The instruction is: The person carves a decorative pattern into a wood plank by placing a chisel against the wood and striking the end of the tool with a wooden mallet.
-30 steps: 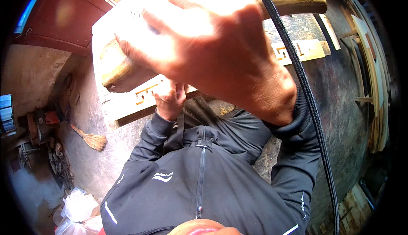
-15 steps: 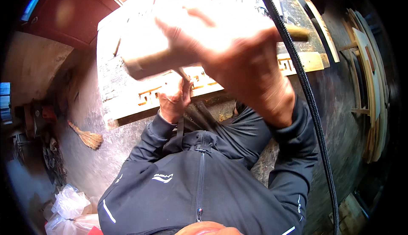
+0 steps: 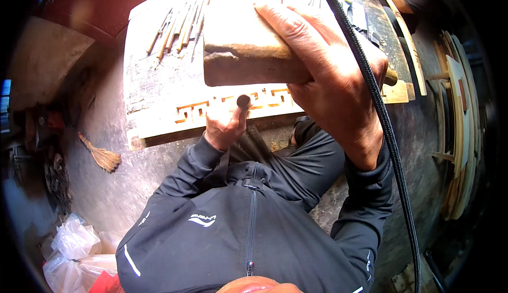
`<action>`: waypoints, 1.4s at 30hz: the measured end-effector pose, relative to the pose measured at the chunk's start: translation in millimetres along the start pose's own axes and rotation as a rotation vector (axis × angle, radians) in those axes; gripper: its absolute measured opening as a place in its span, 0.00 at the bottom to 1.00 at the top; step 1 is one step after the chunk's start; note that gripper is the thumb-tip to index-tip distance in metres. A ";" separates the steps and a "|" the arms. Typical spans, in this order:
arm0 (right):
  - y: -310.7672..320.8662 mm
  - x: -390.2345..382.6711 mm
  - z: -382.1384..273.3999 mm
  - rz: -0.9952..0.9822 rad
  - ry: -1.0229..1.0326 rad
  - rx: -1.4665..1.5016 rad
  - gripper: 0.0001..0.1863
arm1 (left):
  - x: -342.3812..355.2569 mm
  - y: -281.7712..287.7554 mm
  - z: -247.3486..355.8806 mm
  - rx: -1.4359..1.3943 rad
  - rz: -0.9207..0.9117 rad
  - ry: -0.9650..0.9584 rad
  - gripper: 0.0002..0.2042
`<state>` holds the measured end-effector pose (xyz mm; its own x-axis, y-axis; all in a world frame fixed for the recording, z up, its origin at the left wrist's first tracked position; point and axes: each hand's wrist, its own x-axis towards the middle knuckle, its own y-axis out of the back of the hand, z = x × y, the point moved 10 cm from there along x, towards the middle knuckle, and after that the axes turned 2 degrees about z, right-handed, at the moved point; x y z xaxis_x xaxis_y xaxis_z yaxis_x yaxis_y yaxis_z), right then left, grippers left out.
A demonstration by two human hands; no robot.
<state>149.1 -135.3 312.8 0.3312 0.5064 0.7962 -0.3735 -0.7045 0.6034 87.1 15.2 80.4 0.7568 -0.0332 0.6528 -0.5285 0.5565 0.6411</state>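
Right hand (image 3: 336, 62) grips a wooden mallet (image 3: 254, 62) above the bench (image 3: 145, 78). Left hand (image 3: 223, 127) — closed round a tool (image 3: 243, 101), butt up — is at the carved board (image 3: 169, 124) along the near edge.

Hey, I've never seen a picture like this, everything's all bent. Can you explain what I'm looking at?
There's no machine here, just a person's own bare hands. A wide fisheye camera worn on their head looks down, so straight edges curve. The right hand grips a wooden mallet. The left hand holds a tool whose round end faces the camera; its far end is hidden. Beneath is a pale board with an angular carved pattern, along the near edge of a worn table. Slim tools lie farther back.
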 end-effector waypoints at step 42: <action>-14.7 24.4 -4.8 -0.015 0.093 -0.077 0.40 | 27.5 0.0 -7.5 -0.156 -0.037 0.104 0.07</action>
<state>158.6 -110.2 323.6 0.2569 0.5630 0.7855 -0.4359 -0.6579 0.6141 110.8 20.5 95.3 0.8144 0.0254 0.5797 -0.4399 0.6786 0.5882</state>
